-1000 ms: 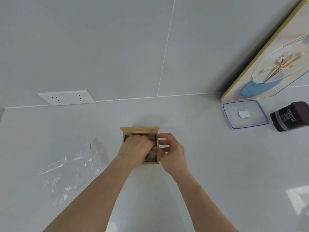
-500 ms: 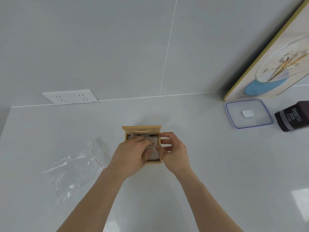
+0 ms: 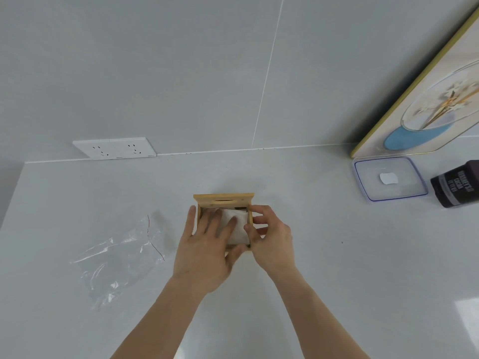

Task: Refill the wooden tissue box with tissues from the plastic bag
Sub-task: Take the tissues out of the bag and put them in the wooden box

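Although the pale tabletop (image 3: 324, 268) holds several things, only three bear on the task.

Plastic bag (image 3: 118, 257): clear, crumpled, flat, left of the box and apart from it; looks emptied.

Wooden tissue box (image 3: 223, 202): mid-tabletop, opening upward, its slotted lid standing on edge along the far side. It looks nearly square from here, so I cannot name a long axis; its walls run square to the far wall.

Left hand (image 3: 207, 247): grip wide, fingers spread flat on the tissues, holding nothing.

Right hand (image 3: 269, 234): grip narrow, thumb and fingers pinching the box's right wall.

Tissues (image 3: 237, 226): white stack inside the box, near-right corner visible.

Step in hand, as I judge it: seating the stack. Press evenly, corners below the rim, right hand steadying, so the lid closes without catching.
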### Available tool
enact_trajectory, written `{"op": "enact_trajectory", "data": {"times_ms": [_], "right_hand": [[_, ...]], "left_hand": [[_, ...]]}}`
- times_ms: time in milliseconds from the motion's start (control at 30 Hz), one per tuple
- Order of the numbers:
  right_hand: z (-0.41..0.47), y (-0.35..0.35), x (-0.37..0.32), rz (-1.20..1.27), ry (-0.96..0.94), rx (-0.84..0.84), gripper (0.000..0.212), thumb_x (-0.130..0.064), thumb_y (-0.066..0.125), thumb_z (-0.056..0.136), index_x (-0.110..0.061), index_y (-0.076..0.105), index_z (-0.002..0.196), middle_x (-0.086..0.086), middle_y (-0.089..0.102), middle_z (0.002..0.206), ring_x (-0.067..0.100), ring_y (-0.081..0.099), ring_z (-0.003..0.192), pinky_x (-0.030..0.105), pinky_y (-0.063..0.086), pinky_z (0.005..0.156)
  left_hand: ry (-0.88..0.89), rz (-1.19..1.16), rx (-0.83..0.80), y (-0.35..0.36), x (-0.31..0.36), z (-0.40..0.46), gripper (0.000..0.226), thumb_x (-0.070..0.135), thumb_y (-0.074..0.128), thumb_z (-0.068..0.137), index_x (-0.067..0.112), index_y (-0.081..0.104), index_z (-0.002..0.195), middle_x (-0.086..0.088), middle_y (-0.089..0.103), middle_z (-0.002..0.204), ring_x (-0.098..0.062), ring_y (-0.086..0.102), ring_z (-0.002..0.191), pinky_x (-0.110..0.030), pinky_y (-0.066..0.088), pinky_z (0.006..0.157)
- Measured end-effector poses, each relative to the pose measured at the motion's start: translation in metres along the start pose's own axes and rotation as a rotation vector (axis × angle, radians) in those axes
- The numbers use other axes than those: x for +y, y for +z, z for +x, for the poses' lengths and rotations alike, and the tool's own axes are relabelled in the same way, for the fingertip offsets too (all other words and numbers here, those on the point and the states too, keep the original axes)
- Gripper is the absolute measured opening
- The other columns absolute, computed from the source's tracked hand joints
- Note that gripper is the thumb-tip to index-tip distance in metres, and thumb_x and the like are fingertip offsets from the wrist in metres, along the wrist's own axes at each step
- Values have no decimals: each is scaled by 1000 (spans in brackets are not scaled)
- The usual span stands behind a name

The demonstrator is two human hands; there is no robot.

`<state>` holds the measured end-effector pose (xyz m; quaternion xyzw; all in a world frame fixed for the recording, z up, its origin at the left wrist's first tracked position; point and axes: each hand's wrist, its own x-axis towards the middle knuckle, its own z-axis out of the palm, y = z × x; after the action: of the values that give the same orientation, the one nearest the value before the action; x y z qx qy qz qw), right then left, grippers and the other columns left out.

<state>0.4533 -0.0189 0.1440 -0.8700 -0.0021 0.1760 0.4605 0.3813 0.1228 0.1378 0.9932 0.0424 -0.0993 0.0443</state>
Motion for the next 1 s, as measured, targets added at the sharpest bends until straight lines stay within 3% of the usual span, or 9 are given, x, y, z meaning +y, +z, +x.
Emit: {"op": "enact_trajectory", "data": {"times_ms": [100, 233, 333, 433, 600, 767, 900, 1000], "right_hand": [[-4, 5, 0, -262, -197, 76, 37, -14, 68, 92, -34, 65, 123, -5, 66, 117, 19, 72, 88, 39, 59, 70], [-8, 11, -9, -644, -364, 39, 40, -8, 71, 79, -30, 73, 113, 3, 63, 127, 26, 67, 95, 29, 42, 49], [-4, 7, -15, -849, -320, -21, 34, -19, 64, 89, -28, 68, 123, 8, 54, 135, 28, 61, 105, 31, 40, 58], [6, 2, -22, -995, -250, -111, 32, -29, 55, 98, -28, 62, 129, 6, 50, 128, 28, 56, 106, 34, 39, 65], [16, 10, -29, -1142, -292, -164, 31, -26, 67, 90, -21, 64, 121, 6, 52, 122, 26, 58, 98, 35, 36, 62], [25, 14, -27, -1211, -277, -210, 34, -27, 64, 93, -21, 61, 127, 9, 51, 133, 26, 59, 103, 35, 37, 66], [32, 18, -30, -1230, -263, -190, 27, -21, 62, 93, -26, 64, 120, 3, 57, 112, 23, 47, 80, 33, 36, 62], [34, 20, -31, -1161, -273, -132, 24, -21, 59, 95, -27, 64, 118, 1, 60, 104, 23, 48, 76, 32, 35, 60]], "left_hand": [[-32, 35, -16, -1, -7, -3, 67, 58, 20, 99, 15, 63, 127, -3, 66, 128, -26, 49, 138, -61, 12, 123], [-31, 11, -40, 5, -4, 0, 71, 56, 12, 98, 15, 64, 125, -2, 64, 131, -26, 43, 141, -60, 13, 122], [-26, -12, -34, 4, -4, 0, 73, 56, 11, 97, 15, 61, 132, -4, 60, 139, -27, 40, 145, -60, 13, 122], [-2, -7, 21, 1, -8, -5, 64, 52, 24, 98, 13, 68, 123, -5, 66, 131, -27, 47, 141, -59, 21, 122], [26, 10, 18, 0, -14, -10, 54, 48, 29, 99, 16, 73, 98, 1, 73, 105, -24, 45, 142, -57, 17, 123], [54, 5, 28, 0, -19, -12, 50, 51, 33, 100, 22, 73, 90, 5, 73, 102, -22, 45, 142, -59, 18, 123], [59, -6, 12, 1, -22, -13, 53, 54, 31, 100, 23, 73, 90, 5, 72, 101, -22, 45, 141, -58, 20, 122], [68, -18, 7, 0, -24, -11, 51, 53, 31, 99, 23, 71, 93, 4, 72, 102, -23, 50, 136, -56, 22, 121]]}}
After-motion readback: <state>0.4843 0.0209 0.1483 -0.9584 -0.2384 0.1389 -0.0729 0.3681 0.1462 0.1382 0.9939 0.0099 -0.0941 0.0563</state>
